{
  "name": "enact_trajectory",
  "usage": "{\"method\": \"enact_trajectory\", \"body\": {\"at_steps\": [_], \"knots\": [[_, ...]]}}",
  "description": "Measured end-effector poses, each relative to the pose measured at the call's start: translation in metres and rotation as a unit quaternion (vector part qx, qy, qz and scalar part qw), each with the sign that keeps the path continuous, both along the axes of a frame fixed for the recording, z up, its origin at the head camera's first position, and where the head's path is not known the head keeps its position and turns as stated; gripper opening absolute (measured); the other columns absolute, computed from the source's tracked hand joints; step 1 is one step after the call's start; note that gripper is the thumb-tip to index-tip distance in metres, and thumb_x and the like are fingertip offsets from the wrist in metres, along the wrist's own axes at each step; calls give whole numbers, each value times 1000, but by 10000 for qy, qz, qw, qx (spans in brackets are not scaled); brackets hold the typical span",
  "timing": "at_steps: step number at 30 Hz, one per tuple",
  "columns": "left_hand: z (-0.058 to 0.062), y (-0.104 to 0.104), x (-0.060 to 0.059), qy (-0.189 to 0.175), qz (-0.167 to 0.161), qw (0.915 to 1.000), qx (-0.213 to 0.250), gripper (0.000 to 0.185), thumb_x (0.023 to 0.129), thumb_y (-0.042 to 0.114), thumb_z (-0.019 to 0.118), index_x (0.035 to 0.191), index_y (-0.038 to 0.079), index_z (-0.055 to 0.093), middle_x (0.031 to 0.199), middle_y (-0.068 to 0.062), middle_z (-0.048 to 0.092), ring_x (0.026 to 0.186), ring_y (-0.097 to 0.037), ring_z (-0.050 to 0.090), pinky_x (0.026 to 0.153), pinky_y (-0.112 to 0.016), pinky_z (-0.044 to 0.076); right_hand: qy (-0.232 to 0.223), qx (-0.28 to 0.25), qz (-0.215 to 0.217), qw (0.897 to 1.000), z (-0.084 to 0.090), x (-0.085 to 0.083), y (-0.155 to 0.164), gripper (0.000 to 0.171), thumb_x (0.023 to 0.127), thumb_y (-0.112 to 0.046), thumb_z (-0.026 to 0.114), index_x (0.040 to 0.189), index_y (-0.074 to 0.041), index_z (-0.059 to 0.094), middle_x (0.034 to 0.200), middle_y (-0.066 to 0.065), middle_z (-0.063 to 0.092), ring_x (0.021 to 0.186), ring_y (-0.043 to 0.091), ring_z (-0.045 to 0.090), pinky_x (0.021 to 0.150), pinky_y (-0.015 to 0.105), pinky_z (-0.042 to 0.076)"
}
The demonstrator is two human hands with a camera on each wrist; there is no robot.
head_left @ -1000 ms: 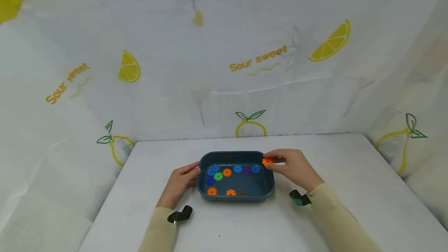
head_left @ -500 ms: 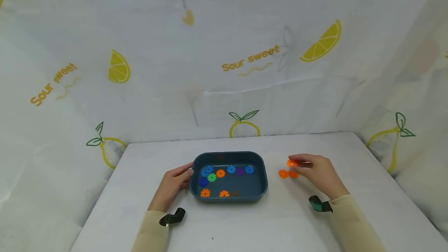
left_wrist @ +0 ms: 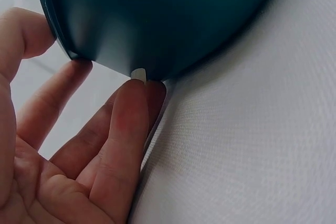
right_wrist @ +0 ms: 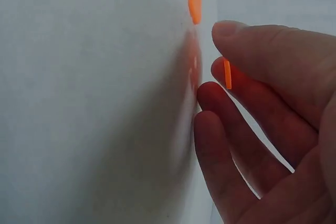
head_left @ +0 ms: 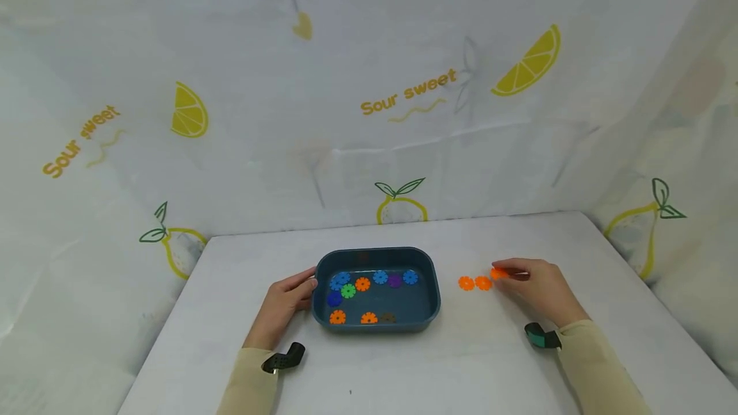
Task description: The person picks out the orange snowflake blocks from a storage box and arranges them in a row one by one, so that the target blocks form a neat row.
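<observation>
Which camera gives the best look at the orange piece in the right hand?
The right wrist view: the orange piece sits edge-on between thumb and fingers of the right hand. The head view shows it small; the left wrist view misses it.

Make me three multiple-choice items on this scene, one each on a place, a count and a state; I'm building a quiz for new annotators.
1. Where do the two loose orange gear-shaped plastic discs lie?
A. inside the tray
B. on the white table, right of the tray
C. left of the tray

2. How many orange discs are inside the dark teal plastic tray?
A. one
B. three
C. six

3. What is the left hand doing?
A. touching the tray's left wall
B. lifting the tray
C. pinching a blue disc

Answers: 1 B, they sit on bare tabletop between the tray and the right hand. 2 B, one shows in the far row and two near the front wall. 3 A, the left wrist view shows fingertips against the tray wall, with the tray resting on the table.
</observation>
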State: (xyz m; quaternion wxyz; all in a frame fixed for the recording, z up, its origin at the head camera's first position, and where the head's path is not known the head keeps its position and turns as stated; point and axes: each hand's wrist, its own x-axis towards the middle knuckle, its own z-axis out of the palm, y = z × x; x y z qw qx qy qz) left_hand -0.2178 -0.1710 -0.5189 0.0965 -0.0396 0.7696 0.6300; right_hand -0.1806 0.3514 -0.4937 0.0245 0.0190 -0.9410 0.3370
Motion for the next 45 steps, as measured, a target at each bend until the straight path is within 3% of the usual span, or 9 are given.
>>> {"method": "enact_trajectory", "body": {"at_steps": [6, 14, 18, 27, 45], "knots": [[-3, -1, 2, -10, 26, 10000, -50, 51, 98, 48, 79, 143, 24, 73, 141, -5, 74, 109, -20, 75, 99, -35, 63, -160, 46, 6, 9999, -7, -1, 3, 33, 96, -30, 84, 128, -20, 81, 130, 10, 79, 113, 33, 76, 94, 50, 62], [0, 0, 0, 37, 14, 10000, -24, 52, 97, 49, 79, 143, 24, 73, 142, -5, 74, 110, -20, 75, 102, -37, 62, -162, 126, -11, 9998, -4, -1, 2, 33, 95, -29, 85, 125, -18, 82, 128, 13, 79, 109, 32, 76, 93, 51, 62], [1, 0, -1, 29, 26, 10000, -9, 53, 97, 48, 79, 143, 23, 73, 142, -6, 74, 110, -20, 75, 101, -37, 63, -175, 208, -13, 9996, -6, -1, 1, 31, 95, -28, 85, 124, -18, 82, 127, 14, 79, 107, 30, 75, 91, 47, 60], [1, 0, -1, 6, 21, 10000, -4, 51, 97, 47, 80, 142, 24, 73, 142, -5, 74, 110, -20, 76, 101, -36, 63, -161, 183, 18, 9997, -5, -2, 0, 32, 95, -25, 84, 126, -16, 81, 129, 16, 78, 107, 33, 74, 93, 55, 61], [2, 0, -1, -14, 3, 10000, -1, 52, 97, 49, 79, 142, 24, 73, 141, -5, 75, 110, -20, 75, 100, -35, 63, -131, 244, 1, 9996, -6, -1, -1, 32, 95, -25, 84, 126, -18, 81, 129, 13, 78, 108, 31, 74, 93, 52, 61]]}}
